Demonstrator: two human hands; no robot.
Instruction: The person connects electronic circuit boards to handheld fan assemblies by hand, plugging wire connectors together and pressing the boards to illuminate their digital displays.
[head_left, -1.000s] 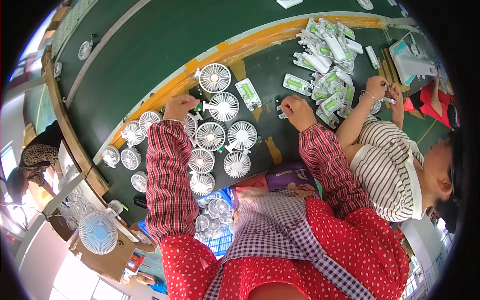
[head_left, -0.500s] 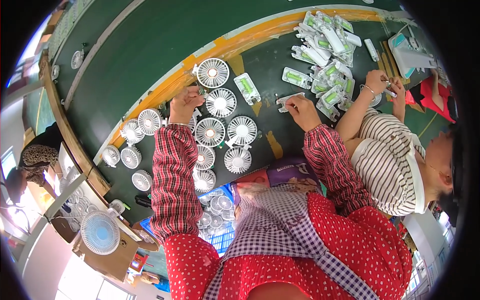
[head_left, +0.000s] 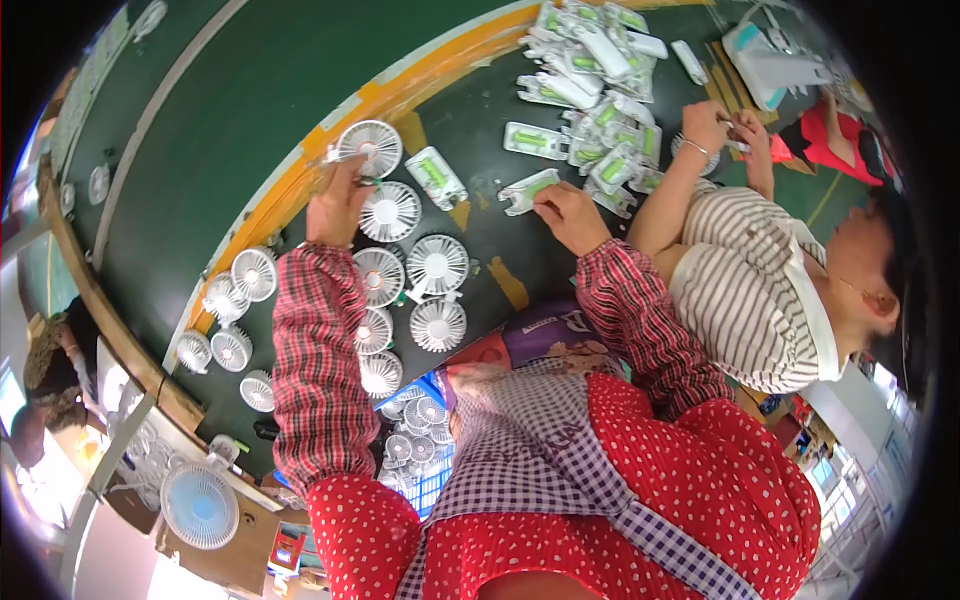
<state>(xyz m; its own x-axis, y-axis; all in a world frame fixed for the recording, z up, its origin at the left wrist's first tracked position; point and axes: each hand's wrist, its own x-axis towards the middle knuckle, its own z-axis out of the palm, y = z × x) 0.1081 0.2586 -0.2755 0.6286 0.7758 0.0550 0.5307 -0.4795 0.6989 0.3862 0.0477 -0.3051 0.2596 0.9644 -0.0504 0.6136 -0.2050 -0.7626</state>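
Over the last second her left hand point(head_left: 338, 205) has slid farther along the green table point(head_left: 250, 120), fingers closing on a white fan head point(head_left: 368, 146), while her right hand point(head_left: 570, 212) now pinches a battery base point(head_left: 527, 190) from the right pile.

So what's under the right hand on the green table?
The right hand presses on a white handle piece with a green insert, lying flat on the green table. Its near end is hidden under the fingers.

Approx 12 white fan heads point(head_left: 437, 264) on green table point(head_left: 250, 120); 15+ handle parts point(head_left: 590, 60) right of fans.
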